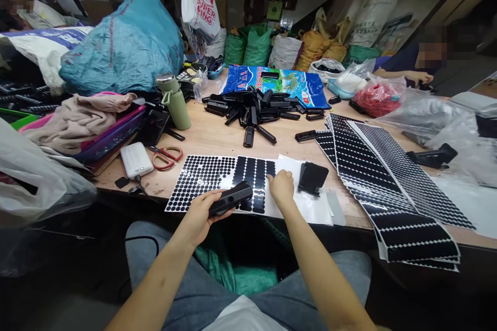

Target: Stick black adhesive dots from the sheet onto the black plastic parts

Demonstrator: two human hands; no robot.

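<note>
My left hand (200, 214) is wrapped round a long black ribbed plastic part (231, 198), held just above the table's front edge. My right hand (281, 186) rests on a white sheet of black oval stickers (254, 178), fingers curled with the tips pinching at the sheet's edge; I cannot make out what, if anything, is between them. Beside it on the left lies a sheet of small black dot stickers (198, 181). A small black folded stand (312, 177) sits just right of my right hand.
A pile of black plastic parts (252, 106) lies mid-table before a blue bag (279, 83). Stacked black sticker sheets (373, 176) fan out at right. Red scissors (165, 158), a white power bank (135, 160) and a green flask (174, 101) stand left. Another person's arm (407, 76) rests far right.
</note>
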